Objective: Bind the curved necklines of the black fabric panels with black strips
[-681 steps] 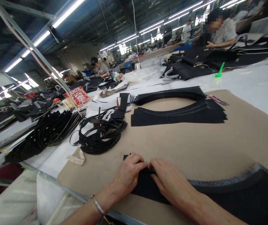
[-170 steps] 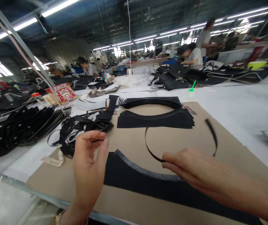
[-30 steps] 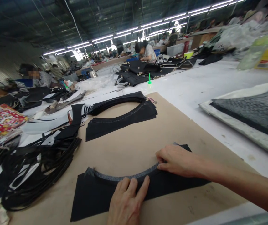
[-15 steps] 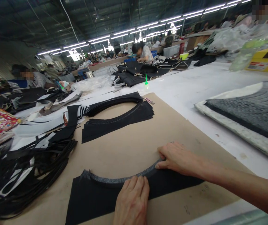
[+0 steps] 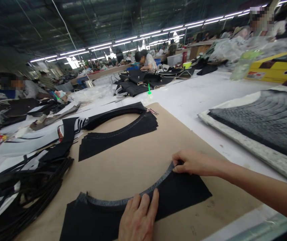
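A black fabric panel with a curved cutout lies on a brown board. Along the curve runs a grey-and-black edging strip. My left hand rests flat on the panel just below the strip, fingers spread a little. At the right end of the curve, my right hand pinches the strip between thumb and curled fingers. Farther up the board sits a stack of similar black panels, some curving the opposite way, with small snips beside it.
Black strips heap along the left. A green-tipped bottle stands behind the board. To the right are a slab with a ridged dark grey sheet and a yellow box. Black bags and co-workers are farther back.
My right hand has moved up along the curve to the strip's right end, its fingers more curled. My left hand stays on the panel with fingers wider apart. The camera view has shifted slightly.
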Motion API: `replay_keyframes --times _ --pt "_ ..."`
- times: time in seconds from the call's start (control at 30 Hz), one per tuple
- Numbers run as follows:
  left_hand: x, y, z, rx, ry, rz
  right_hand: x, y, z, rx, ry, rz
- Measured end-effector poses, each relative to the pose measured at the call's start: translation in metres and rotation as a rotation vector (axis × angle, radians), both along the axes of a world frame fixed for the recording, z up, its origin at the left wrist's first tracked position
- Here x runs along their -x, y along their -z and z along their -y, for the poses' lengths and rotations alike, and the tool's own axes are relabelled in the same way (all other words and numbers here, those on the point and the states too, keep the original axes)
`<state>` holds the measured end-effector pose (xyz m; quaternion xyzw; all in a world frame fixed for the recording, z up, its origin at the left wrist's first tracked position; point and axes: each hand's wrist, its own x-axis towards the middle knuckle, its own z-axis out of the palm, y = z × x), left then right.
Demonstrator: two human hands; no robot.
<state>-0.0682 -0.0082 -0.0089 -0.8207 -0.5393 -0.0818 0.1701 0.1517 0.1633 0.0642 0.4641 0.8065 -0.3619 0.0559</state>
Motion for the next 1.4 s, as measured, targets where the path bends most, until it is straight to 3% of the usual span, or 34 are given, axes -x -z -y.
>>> replay_keyframes --times 0.23,0.5,0.7,0.87,1.4 --pt "-0.001 -0.001 -0.001 -0.029 -0.007 -0.037 0.007 -0.004 0.007 -0.099 0.021 0.008" --pt "-0.001 -0.001 -0.004 -0.059 0.005 -0.062 0.003 0.012 0.006 -0.186 0.1 -0.025" --pt "-0.002 0.002 -0.004 -0.112 0.005 -0.08 -0.012 0.021 0.008 -0.15 0.121 -0.138" --pt "-0.003 0.003 -0.004 -0.143 0.005 -0.075 -0.018 0.026 0.011 -0.14 0.128 -0.181" --pt "-0.007 0.005 -0.002 -0.113 -0.029 -0.076 -0.019 0.035 0.01 -0.314 0.188 -0.138"
